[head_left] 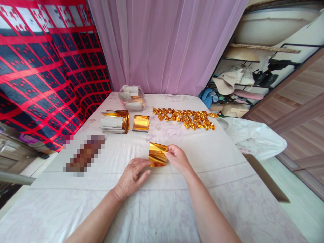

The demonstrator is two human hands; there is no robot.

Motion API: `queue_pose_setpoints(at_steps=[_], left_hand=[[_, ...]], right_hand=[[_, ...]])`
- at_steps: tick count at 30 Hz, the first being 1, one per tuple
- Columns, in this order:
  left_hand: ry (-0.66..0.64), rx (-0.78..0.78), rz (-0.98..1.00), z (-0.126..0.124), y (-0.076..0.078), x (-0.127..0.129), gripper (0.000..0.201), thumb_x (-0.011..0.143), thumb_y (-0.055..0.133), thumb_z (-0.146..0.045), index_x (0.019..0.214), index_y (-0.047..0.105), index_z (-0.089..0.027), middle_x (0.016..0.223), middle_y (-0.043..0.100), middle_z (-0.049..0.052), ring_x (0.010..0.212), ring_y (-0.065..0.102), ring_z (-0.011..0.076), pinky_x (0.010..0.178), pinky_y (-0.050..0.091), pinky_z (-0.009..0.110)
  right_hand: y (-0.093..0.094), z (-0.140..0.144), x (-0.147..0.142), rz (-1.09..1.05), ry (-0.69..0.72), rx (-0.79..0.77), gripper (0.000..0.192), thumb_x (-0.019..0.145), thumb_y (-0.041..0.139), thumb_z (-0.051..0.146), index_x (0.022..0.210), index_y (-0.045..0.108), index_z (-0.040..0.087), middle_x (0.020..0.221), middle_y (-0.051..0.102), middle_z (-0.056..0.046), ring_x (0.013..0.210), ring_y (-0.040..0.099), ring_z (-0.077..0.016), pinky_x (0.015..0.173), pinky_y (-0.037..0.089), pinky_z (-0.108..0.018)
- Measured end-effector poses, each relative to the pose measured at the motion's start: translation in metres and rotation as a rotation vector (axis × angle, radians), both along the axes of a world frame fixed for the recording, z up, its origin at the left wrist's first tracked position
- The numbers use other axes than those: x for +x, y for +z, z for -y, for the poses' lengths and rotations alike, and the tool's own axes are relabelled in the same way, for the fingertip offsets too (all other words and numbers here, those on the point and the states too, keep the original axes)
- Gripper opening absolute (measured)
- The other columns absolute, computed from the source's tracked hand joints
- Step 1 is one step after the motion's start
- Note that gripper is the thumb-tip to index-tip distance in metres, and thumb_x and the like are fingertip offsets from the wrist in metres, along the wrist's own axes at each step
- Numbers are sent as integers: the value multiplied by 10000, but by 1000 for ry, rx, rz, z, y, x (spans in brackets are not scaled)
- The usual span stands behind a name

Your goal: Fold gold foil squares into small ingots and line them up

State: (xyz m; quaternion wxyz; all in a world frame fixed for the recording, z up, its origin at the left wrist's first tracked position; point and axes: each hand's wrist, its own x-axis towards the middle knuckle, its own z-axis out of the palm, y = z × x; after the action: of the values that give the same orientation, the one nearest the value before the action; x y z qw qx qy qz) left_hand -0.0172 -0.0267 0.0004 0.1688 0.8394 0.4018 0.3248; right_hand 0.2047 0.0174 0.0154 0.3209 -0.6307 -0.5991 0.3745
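A shiny gold foil paper sheet (157,155) lies in front of me on the cloth-covered surface, creased across its face. Thumb and fingers of my right hand (179,159) pinch its right edge near the top. On the other side, my left hand (134,174) rests with fingers stretched out, their tips at the sheet's lower left corner and the thumb held apart. Beyond the sheet sits a small stack of gold foil papers (141,123). To its left is a thicker pile of foil papers (113,123), partly showing grey-white backs.
Many folded gold foil pieces (187,118) are spread at the back right. A clear plastic bag (132,98) with more papers stands at the back. A pixelated reddish-brown item (84,155) lies at left. A white plastic bag (255,136) hangs by the right edge, near shelves (243,86).
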Motion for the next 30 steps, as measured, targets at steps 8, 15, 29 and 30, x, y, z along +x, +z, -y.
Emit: queue_pose_setpoints(at_steps=[8,15,29,30], left_hand=[[-39,-31,-50,-1,2,3,198,923,518,-306,966,697,-235,832,721,30,818,656,179,842,480,367],[79,126,-234,-1,2,7,380,937,479,-390,1240,603,-196,1205,651,111,1132,563,274,950,417,451],[100,94,-516,-1,-10,12,604,919,426,-591,1363,514,-191,1427,515,89,1378,346,329,1139,177,540],[103,97,-516,-1,-11,13,606,917,429,-594,1359,518,-189,1427,515,91,1381,342,329,1140,176,541]], right_hand=[[-2,6,-9,522,40,110,132,831,543,211,913,636,259,806,729,24,699,632,-150,600,345,-240],[-1,7,-9,549,63,115,142,840,535,200,920,637,260,803,729,39,715,645,-138,631,350,-233],[-14,6,-3,439,-11,193,187,810,584,212,985,628,258,822,716,37,702,621,-142,653,402,-246],[-15,6,-2,441,-27,212,177,807,586,206,973,628,252,826,707,33,697,614,-140,654,406,-247]])
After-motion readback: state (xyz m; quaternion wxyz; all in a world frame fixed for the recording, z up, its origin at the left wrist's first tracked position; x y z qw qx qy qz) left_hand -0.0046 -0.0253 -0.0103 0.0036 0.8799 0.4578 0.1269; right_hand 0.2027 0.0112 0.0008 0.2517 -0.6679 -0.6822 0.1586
